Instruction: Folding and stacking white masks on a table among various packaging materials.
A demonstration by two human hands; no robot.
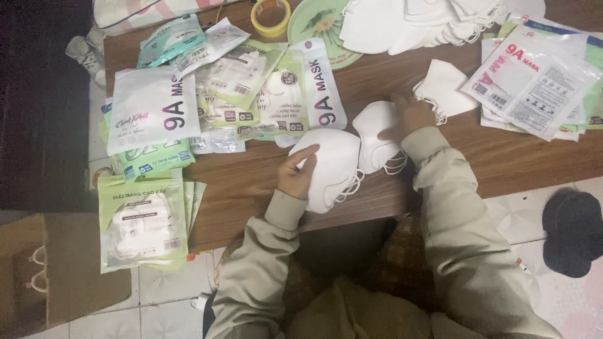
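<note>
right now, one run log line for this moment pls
left hand: holds stack of white face masks | right hand: on second mask stack | surface: wooden table

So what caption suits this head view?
Left hand holds white masks; right hand rests on another.

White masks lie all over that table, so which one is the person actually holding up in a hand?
The big folded mask at the near table edge: the left hand grips its left side. The right hand only presses a second mask flat beside it.
</note>
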